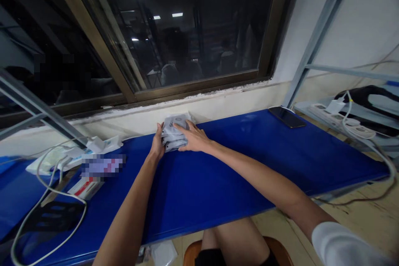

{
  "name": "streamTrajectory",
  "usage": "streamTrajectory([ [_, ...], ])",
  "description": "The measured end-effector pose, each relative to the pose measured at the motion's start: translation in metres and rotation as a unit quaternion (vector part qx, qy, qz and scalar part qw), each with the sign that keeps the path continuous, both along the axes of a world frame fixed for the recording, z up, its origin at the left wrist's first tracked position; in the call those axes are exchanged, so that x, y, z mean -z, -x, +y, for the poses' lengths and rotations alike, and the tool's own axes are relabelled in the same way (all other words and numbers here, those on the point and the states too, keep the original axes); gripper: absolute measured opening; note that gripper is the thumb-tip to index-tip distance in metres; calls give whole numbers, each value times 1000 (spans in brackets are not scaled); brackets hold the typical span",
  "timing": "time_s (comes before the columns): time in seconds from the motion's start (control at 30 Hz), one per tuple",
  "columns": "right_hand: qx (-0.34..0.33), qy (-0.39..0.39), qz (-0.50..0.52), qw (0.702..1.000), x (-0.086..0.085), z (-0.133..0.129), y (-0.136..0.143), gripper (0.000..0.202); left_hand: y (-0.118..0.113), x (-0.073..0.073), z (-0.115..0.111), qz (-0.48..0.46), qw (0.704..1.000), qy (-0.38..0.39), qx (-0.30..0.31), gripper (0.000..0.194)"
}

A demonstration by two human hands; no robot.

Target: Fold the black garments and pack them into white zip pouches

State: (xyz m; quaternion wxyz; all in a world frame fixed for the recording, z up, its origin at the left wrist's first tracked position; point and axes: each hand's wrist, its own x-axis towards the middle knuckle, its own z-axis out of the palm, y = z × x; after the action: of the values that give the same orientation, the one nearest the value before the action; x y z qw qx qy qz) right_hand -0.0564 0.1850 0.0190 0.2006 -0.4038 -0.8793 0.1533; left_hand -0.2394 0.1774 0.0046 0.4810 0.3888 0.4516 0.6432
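A small stack of grey packages in clear plastic bags [171,124] lies at the back of the blue tabletop [193,191], against the wall below the window. Dark printed letters show on the top one. My left hand [158,143] grips the stack along its left side, thumb near the upper edge. From the right, my right hand [195,136] clasps it, with fingers over the top and the thumb at the front edge. The undersides of the packages and some fingertips are hidden.
A dark phone [286,116] lies at the back right. Power strips [343,120] with white cables sit beyond the right end. Left of my arm are another power strip [106,145], a looped white cable [85,212], a red-and-white box [85,188] and a black slotted object [54,215].
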Motion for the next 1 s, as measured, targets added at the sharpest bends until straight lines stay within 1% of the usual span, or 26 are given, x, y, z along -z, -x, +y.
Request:
streamTrajectory([
  [0.07, -11, 1, 8, 1000, -2, 4, -3, 106, 0, 0, 0, 0, 1000, 4, 0, 59],
  [0.23, 26, -88, 11, 996, 1, 8, -3, 82, 2, 1, 0, -10, 1000, -7, 19, 63],
  [0.33, 31, -134, 15, 990, 6, 5, 1, 76, 5, 1, 0, -4, 1000, 10, -6, 63],
  [0.43, 41, -157, 22, 986, 8, 2, 3, 73, 6, 0, -2, 8, 1000, 19, -23, 62],
  [0.53, 47, -144, 27, 988, 7, 2, 3, 75, 6, -1, -3, 16, 999, 31, -9, 63],
  [0.6, 36, -123, 26, 991, 5, 5, 0, 79, 7, -1, -3, 19, 999, 43, -7, 66],
  [0.63, 19, -107, 25, 994, 4, 7, -2, 82, 7, -1, -4, 19, 999, 49, -9, 69],
  [0.73, -60, -43, 32, 997, -3, 16, -12, 94, 8, 1, -3, 11, 998, 59, -17, 73],
  [0.8, -87, -10, 56, 995, -9, 21, -18, 97, 9, 2, -3, 1, 998, 56, -12, 74],
  [0.87, -81, -1, 92, 992, -15, 25, -23, 91, 9, 2, -2, -4, 998, 57, -9, 74],
  [0.93, -59, -2, 137, 989, -20, 29, -29, 80, 11, 0, -1, -1, 998, 63, -18, 73],
  [0.97, -46, -1, 167, 985, -21, 31, -33, 73, 12, -1, -1, 2, 998, 58, -35, 71],
  [1.0, -32, 4, 202, 979, -21, 33, -38, 66, 13, -4, 0, 6, 997, 38, -68, 67],
])
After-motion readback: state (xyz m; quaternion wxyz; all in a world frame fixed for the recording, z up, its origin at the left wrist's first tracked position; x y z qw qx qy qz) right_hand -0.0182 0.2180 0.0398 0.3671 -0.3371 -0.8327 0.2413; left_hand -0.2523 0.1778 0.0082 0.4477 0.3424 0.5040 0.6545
